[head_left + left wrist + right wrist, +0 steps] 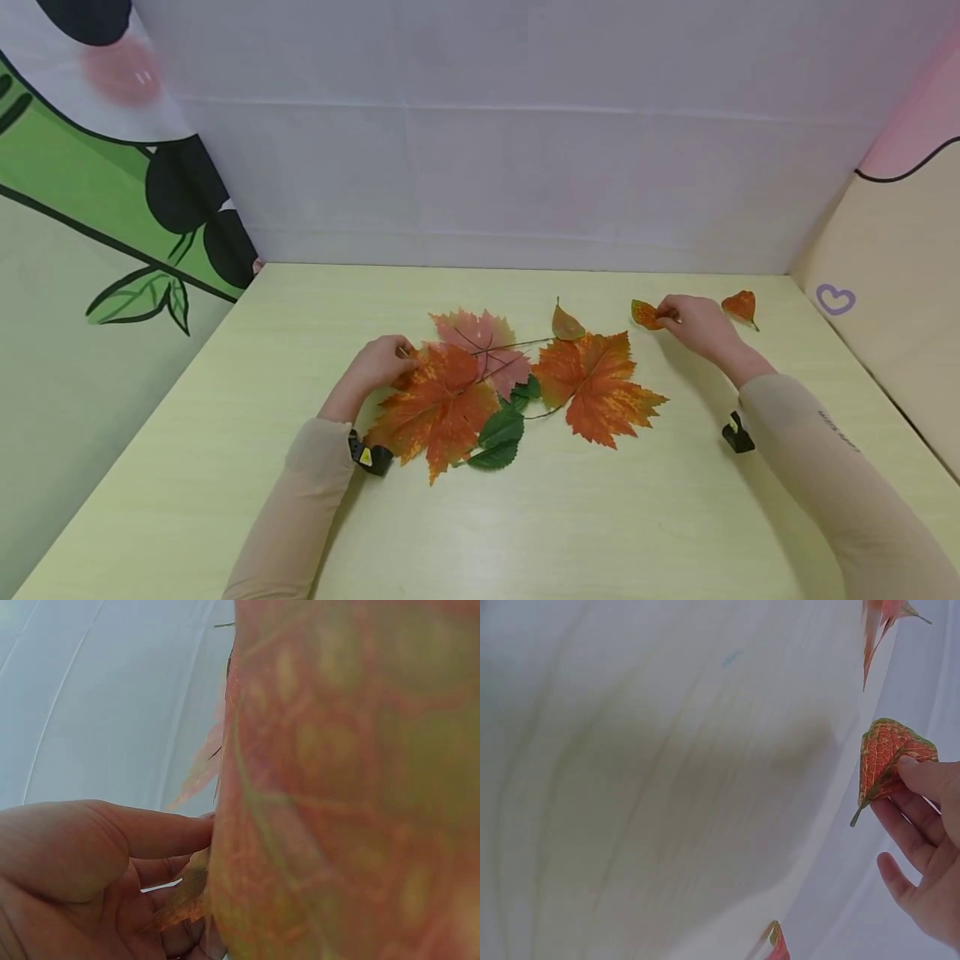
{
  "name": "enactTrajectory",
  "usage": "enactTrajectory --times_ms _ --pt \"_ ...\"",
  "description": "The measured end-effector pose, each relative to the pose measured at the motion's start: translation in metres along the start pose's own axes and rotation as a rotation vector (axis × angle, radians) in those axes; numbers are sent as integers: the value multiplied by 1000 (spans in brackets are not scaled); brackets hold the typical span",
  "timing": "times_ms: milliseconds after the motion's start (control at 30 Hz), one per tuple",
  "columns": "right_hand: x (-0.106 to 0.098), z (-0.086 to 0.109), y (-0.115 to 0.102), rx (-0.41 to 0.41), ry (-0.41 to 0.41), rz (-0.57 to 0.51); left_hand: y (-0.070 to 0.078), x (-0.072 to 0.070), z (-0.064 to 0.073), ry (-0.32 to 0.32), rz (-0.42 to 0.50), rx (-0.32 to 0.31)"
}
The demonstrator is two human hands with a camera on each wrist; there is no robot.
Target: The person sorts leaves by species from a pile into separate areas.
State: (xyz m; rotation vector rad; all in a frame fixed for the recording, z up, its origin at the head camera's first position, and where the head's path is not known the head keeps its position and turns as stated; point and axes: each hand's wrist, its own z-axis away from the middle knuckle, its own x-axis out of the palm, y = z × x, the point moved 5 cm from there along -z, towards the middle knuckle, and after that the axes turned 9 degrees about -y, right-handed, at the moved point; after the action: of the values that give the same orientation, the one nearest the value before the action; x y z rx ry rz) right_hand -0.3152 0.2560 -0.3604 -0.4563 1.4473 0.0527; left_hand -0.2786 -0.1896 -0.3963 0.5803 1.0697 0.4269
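Behind the surface [562, 533] stands a pale wall [525, 183], and we take the pink leaf [467, 332] as landmark. Left of the pink leaf, our left hand [375, 365] has its fingers clamped on the edge of an orange leaf [442, 408]. Well to the right of the pink leaf, our right hand [697, 323] has its fingers pinched together on a small leaf [643, 314]. We judge that a quick pull on the orange leaf could drag the pink leaf, because the two overlap in the head view. If we press too hard, the thin small leaf may bend. Beyond the pink leaf, the wall leaves us rather little room; on its near side, past the green leaves [501, 429], the surface gives us more space for moving.
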Motion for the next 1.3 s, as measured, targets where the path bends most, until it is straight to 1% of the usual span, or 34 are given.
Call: enactTrajectory --times_ms 333,600,767,1067,1300 --pt "-6 3 22 82 -10 -36 2 0 2 -4 13 1" --pt "-7 5 29 99 1 -44 2 -1 2 0 2 -4" --pt "-8 5 33 118 37 -79 1 -1 1 2 0 -3" --pt "-11 7 41 165 53 -151 1 -1 1 1 4 3" --pt "-13 10 51 177 80 -204 1 -1 1 -5 9 18"
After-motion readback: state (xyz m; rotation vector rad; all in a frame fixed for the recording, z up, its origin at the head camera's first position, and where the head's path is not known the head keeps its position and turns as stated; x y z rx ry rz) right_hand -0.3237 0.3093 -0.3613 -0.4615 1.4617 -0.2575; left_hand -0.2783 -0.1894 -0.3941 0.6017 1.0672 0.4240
